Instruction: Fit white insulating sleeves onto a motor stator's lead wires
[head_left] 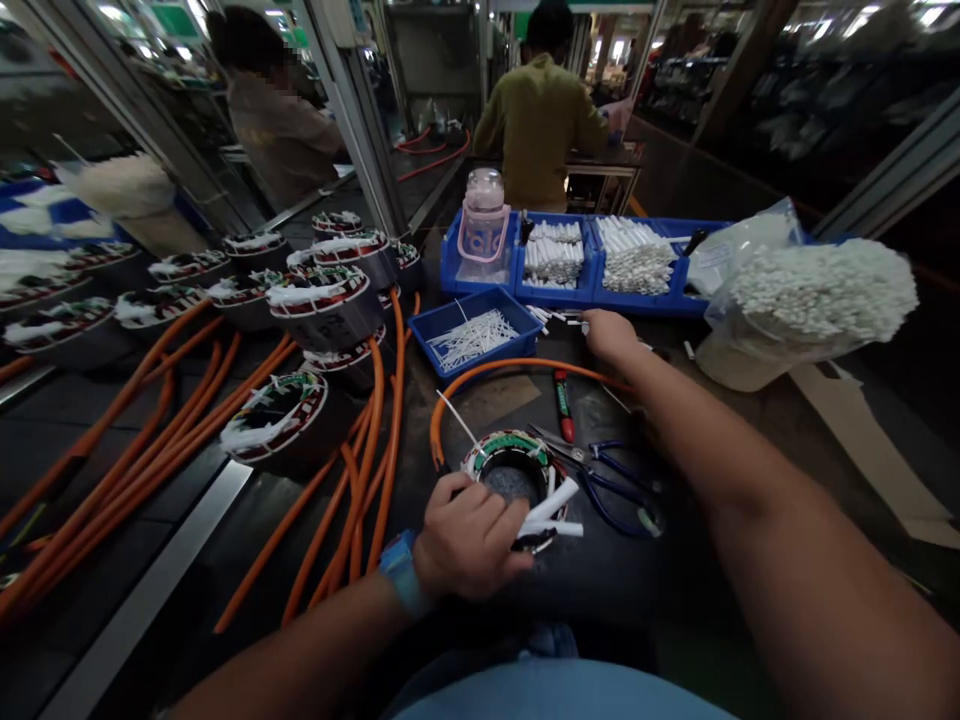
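Observation:
A round motor stator [517, 478] with green and white windings lies on the dark bench in front of me, an orange cable [480, 378] curving from it. My left hand [469, 540], with a blue watch on the wrist, is closed on the stator's near rim beside white sleeve tubes [555, 510]. My right hand [609, 335] reaches far forward, knuckles up, to small white tubes [551, 316] lying loose before the blue bins. Its fingers are hidden from me.
Blue-handled scissors [615, 485] and a red pen [563, 405] lie right of the stator. Blue bins [480, 335] hold white tubes and ties. A pink bottle [484, 225], a bag of white tubes [810, 300], several stators [322, 300] with orange cables at left, a person in a yellow-green top [536, 120] beyond.

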